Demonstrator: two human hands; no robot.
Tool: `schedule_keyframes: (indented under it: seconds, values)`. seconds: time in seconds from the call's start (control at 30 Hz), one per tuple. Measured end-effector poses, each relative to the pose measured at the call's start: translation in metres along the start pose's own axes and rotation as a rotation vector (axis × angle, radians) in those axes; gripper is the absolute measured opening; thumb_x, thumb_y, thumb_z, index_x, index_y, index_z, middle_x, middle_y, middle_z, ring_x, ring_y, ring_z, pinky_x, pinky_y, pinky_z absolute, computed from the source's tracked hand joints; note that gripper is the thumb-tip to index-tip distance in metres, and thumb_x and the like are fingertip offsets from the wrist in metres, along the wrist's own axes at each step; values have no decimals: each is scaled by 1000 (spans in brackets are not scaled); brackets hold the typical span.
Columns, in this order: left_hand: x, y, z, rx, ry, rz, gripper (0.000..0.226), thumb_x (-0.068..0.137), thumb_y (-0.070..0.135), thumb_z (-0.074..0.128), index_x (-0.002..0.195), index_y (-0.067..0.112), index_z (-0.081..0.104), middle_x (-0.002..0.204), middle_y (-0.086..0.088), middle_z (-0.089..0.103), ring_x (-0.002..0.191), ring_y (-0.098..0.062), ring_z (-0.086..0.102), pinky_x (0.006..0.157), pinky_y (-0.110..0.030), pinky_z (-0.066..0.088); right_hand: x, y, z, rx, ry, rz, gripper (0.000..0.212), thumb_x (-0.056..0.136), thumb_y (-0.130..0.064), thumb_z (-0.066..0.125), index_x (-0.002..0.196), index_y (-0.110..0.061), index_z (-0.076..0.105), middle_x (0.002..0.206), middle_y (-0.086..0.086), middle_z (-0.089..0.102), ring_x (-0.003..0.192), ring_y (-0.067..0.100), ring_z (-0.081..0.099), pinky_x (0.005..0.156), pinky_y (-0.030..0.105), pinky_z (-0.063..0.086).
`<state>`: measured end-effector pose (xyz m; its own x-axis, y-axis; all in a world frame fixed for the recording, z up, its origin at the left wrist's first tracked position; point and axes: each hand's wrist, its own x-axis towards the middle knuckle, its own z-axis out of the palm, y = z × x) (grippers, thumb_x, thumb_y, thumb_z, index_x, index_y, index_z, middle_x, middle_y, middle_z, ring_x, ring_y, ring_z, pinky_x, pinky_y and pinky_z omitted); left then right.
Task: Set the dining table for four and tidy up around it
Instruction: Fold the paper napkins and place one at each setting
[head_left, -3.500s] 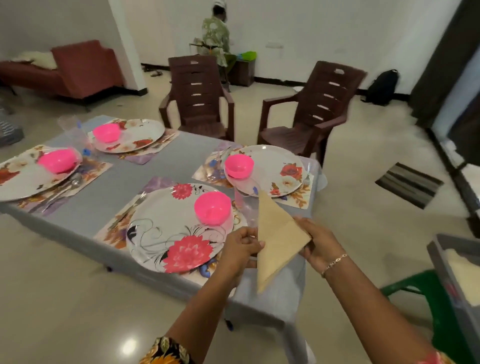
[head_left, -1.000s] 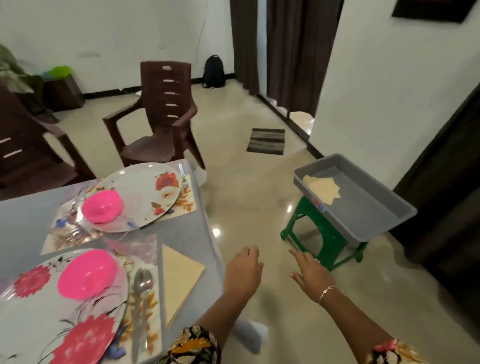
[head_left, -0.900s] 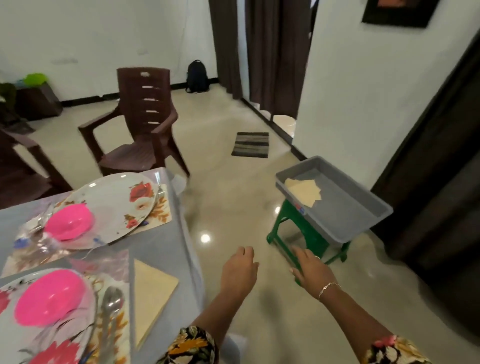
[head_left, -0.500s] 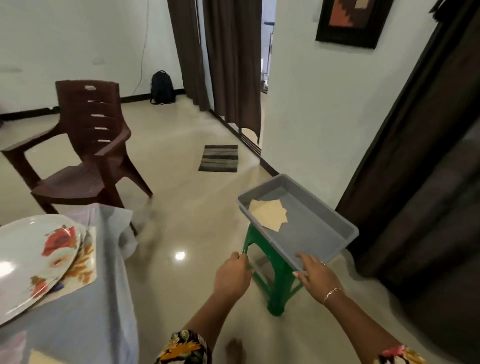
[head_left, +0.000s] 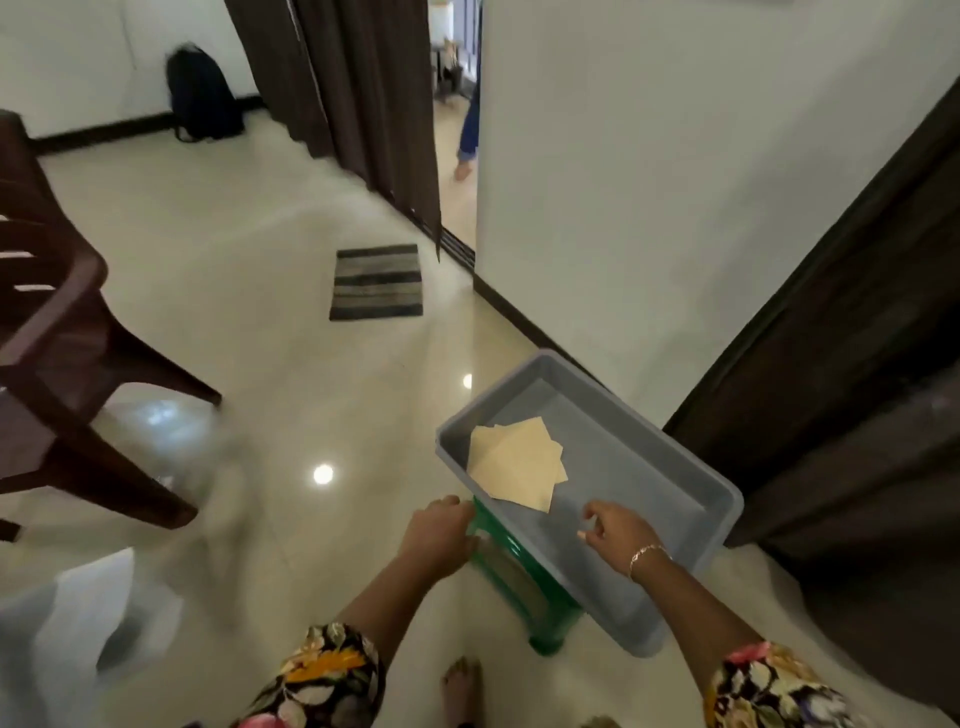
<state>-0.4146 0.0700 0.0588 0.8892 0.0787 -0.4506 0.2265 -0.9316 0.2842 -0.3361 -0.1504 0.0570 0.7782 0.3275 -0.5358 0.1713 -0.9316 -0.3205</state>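
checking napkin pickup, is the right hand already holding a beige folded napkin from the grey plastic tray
No, the right hand hangs empty over the grey plastic tray, short of the beige folded napkins.

A striped grey-and-black mat (head_left: 376, 281) lies flat on the glossy cream floor (head_left: 249, 291), near a doorway hung with dark brown curtains (head_left: 358, 93). A black backpack (head_left: 203, 96) sits against the far white wall (head_left: 72, 57). Past the doorway, blurred, is what seems to be someone's blue-clad leg (head_left: 469, 124). A green stool (head_left: 519, 577) stands nearer.
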Motion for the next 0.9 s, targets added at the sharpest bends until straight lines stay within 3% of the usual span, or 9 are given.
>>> schedule_keyframes:
  seconds: [0.13,0.37,0.43,0.53,0.6,0.7,0.9]
  values:
    - [48,-9,-5,19,-78,27,37,94,33,50,125,14,49,124,-7,54,113,-24,52,92,-33,44,47,1,-2,65,-51,60,29,91,-23,56,114,-6,55,92,1,48,84,15,47,73,22,38]
    - [137,-16,7,127,-182,96,37,93,30,50,125,12,51,126,-9,54,115,-28,50,99,-36,38,155,6,-9,168,-82,136,26,88,-14,57,113,-6,60,105,12,62,103,27,57,78,25,41]
    - [164,-16,13,89,-229,86,36,93,28,49,125,11,51,127,-10,54,116,-27,49,103,-35,36,187,10,-6,170,-113,144,28,88,-14,59,114,-7,59,96,7,55,101,26,57,85,28,43]
    - [203,-13,26,-157,-305,-58,43,93,28,52,133,11,45,134,-9,49,121,-25,48,103,-34,40,229,20,3,168,-153,158,28,85,-14,62,113,-7,59,94,4,49,97,27,56,87,31,44]
    - [227,-12,35,-356,-299,-196,50,93,30,54,137,10,39,138,-9,46,125,-25,45,104,-33,38,253,28,11,172,-160,183,27,83,-14,64,110,-9,60,103,9,58,99,28,56,86,32,45]
    - [256,-13,46,-587,-239,-398,53,92,30,56,138,8,38,139,-11,46,126,-27,45,103,-34,38,280,37,22,168,-141,231,28,83,-12,63,111,-11,60,117,14,57,108,32,54,91,36,47]
    - [287,-21,66,-720,-258,-569,56,92,26,57,138,8,33,136,-14,45,122,-30,46,103,-39,40,310,44,35,133,-149,274,44,83,-11,63,125,-15,50,130,15,45,117,36,48,96,34,38]
